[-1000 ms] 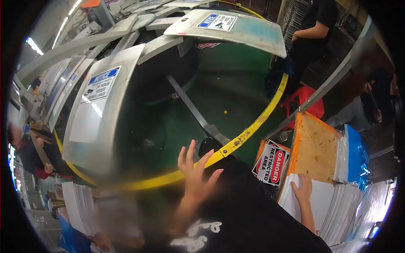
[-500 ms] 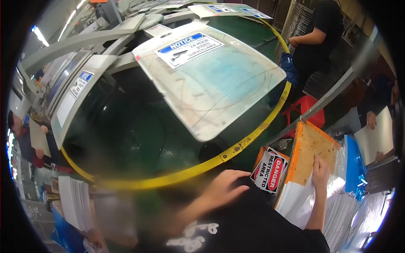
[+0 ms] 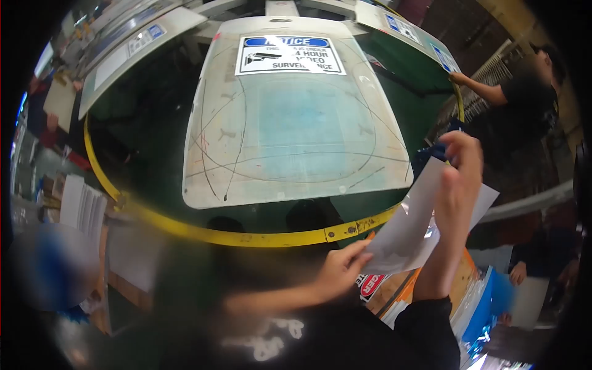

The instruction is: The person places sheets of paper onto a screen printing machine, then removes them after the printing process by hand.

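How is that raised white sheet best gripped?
Probably by opposite edges, since the white sheet looks thin and bowed: left hand from the left at its lower-left corner, right hand from the right near its upper edge. Light pinches should limit bending.

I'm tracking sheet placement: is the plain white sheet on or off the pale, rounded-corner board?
Off: the left hand and right hand hold the white sheet up by the near right corner of the board.
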Tool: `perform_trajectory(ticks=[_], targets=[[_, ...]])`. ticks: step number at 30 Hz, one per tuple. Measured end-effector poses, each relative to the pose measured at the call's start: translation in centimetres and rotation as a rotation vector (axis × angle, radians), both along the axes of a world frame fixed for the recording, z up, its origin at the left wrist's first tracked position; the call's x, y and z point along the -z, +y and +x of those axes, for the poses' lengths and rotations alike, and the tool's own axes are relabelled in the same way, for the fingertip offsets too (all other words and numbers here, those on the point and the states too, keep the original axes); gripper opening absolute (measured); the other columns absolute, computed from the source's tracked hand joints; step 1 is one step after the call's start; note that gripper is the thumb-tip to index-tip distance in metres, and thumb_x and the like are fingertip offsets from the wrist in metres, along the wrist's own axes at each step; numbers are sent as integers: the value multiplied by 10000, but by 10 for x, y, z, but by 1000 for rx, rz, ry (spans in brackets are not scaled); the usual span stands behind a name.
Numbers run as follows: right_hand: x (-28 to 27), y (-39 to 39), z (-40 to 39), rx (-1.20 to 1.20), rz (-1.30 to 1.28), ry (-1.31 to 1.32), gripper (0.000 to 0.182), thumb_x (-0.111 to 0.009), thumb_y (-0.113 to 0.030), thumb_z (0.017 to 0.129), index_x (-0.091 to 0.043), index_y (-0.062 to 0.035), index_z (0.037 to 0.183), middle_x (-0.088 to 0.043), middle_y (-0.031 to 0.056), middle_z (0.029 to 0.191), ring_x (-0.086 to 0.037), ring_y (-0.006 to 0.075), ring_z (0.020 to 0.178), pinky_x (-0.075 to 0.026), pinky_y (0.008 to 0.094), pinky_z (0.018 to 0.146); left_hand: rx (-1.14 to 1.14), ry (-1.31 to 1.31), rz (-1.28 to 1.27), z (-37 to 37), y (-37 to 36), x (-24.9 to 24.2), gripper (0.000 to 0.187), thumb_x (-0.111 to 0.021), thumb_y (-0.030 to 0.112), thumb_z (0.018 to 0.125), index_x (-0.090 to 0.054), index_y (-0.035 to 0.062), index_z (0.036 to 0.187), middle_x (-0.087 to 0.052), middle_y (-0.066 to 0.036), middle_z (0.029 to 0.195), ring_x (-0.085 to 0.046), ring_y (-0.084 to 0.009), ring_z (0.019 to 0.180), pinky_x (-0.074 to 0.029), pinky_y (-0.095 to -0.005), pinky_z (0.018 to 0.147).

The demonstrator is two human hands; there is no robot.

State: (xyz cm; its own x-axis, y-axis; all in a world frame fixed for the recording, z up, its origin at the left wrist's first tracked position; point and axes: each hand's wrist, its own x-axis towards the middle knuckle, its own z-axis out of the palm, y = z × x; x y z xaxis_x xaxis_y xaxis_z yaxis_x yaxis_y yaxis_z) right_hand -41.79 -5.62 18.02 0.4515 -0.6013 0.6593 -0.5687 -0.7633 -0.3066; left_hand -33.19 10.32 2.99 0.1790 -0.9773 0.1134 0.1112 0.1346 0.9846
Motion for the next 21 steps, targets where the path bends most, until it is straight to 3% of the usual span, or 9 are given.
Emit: perform_trajectory(ticks=[2,6,8,10,11,14,17,20,21], targets=[[-1,-22,-16,82,-241,13,686,-365,-633,869,-515,-39,1177,-515,141,1143,-465,284,1062,-280,365,955,-64,47,90,19,-8,-9,280,-518,24,907,-493,-35,1180,-649,-103,991,-588,-95,898,-471,-236,777],[44,-59,-84,545,110,34,662,-506,-538,872,-436,-10,1266,-504,134,1219,-414,281,1205,-272,378,1029,-261,496,37,64,-20,-5,320,-506,16,911,-412,7,1216,-632,-119,1014,-600,-128,914,-479,-262,819],[70,-67,-104,273,671,-178,634,-625,-405,853,-412,22,1271,-514,129,1207,-429,242,1191,-299,350,1016,-274,516,33,98,-26,1,358,-514,24,908,-387,7,1242,-633,-127,1008,-607,-136,915,-490,-273,806],[92,-68,-90,89,782,-229,592,-671,-298,842,-418,46,1252,-518,133,1198,-455,212,1149,-296,327,1014,-358,507,-2,125,-37,-5,389,-523,22,901,-378,8,1261,-641,-136,998,-614,-138,906,-496,-270,793],[104,-76,-79,85,796,-327,592,-723,-206,797,-424,62,1232,-516,141,1190,-485,206,1114,-350,319,972,-415,507,-76,138,-44,-5,408,-529,21,896,-375,9,1274,-644,-146,994,-619,-140,898,-498,-269,786],[139,-99,-37,218,657,-498,637,-765,-170,749,-421,73,1226,-521,155,1181,-510,189,1077,-405,300,907,-434,372,4,187,-64,3,435,-548,-9,873,-420,7,1288,-636,-158,1041,-625,-138,877,-507,-257,762],[152,-118,9,144,572,-505,618,-781,-119,720,-457,92,1201,-562,182,1133,-547,192,1044,-439,294,870,-416,22,-22,238,-83,15,502,-641,132,840,-461,12,1294,-578,-234,1152,-562,-251,1081,-460,-331,897],[152,-129,49,78,593,-382,635,-786,-159,718,-464,105,1197,-573,181,1119,-552,210,1040,-427,303,893,-493,-915,62,291,-94,28,688,-680,419,776,-475,20,1297,-413,-316,1310,-272,-406,1318,-266,-486,1052],[159,-136,59,102,563,-321,691,-803,-208,686,-463,101,1202,-546,190,1144,-536,236,1062,-419,319,909,-477,-1011,86,307,-97,34,756,-666,497,741,-475,25,1299,-345,-309,1353,-159,-433,1329,-175,-527,1052]])
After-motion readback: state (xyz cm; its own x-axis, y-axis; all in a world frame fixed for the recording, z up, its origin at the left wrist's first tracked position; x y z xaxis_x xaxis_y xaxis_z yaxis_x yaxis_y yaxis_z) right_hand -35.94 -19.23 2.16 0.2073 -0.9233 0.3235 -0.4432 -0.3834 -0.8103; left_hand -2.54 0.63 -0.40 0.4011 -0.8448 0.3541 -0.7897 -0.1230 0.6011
